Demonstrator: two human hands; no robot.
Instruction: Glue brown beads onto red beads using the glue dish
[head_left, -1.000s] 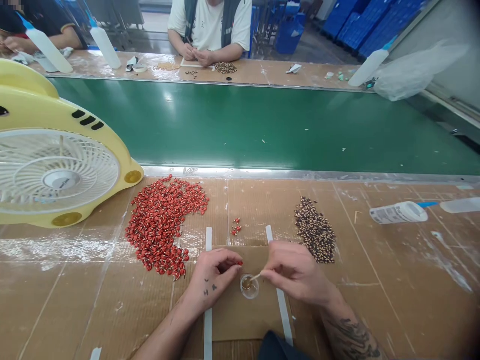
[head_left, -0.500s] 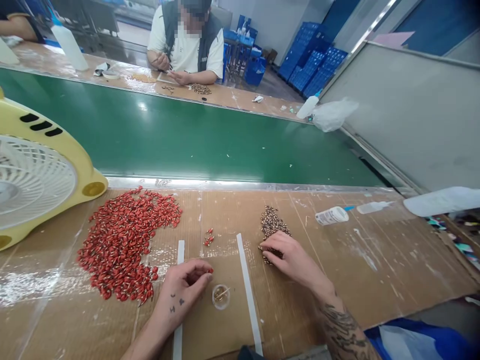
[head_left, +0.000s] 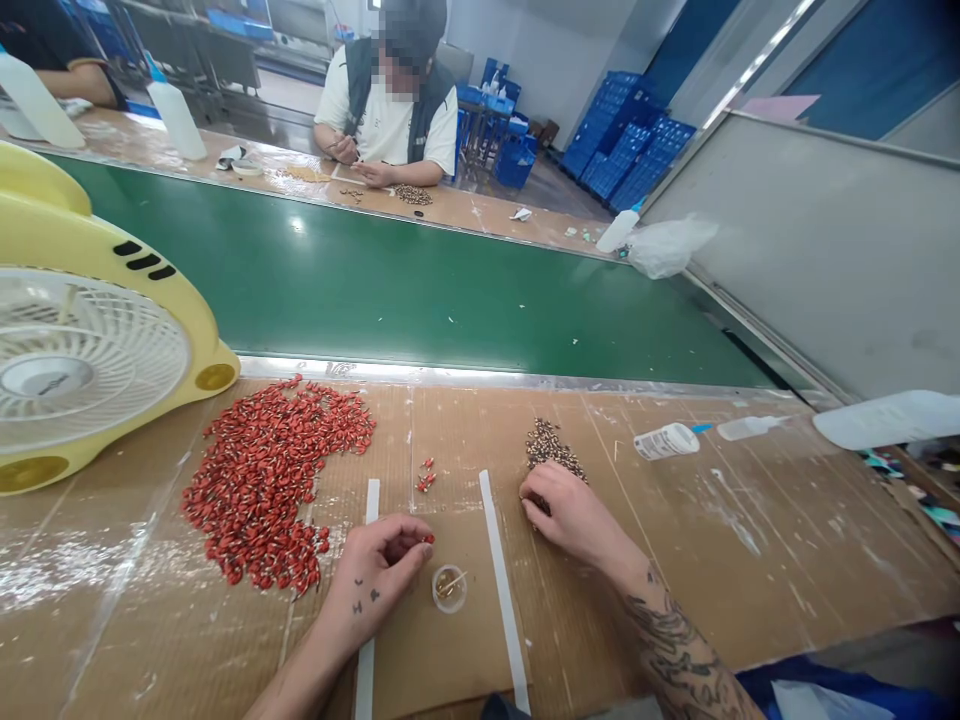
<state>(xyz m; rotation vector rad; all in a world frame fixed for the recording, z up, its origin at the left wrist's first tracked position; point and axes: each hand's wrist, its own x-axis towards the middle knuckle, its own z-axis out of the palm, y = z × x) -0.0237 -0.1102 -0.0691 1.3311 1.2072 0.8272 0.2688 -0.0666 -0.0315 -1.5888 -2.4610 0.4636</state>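
Note:
My left hand (head_left: 373, 573) is curled over the cardboard mat (head_left: 442, 640), pinching a small red bead (head_left: 428, 539) between its fingertips. Just right of that hand stands a small clear cup (head_left: 449, 588) holding yellowish liquid, with a thin wooden stick (head_left: 454, 582) leaning in it. My right hand (head_left: 566, 512) rests at the lower edge of a pile of dark speckled beads (head_left: 551, 449), its fingers curled. Whether those fingers hold a bead is hidden. A large heap of red beads (head_left: 277, 483) lies left of my left hand, and a few red pieces (head_left: 426, 477) lie above the mat.
A yellow and white fan (head_left: 82, 375) stands at the left of the cardboard-covered bench. A white glue bottle (head_left: 666, 441) lies to the right. Beyond a green conveyor belt (head_left: 375, 290), a seated co-worker (head_left: 386, 110) handles beads at the far bench.
My right hand has moved from the cup to the dark bead pile, and the stick now stands in the cup. My left hand keeps the red bead. The view has turned right.

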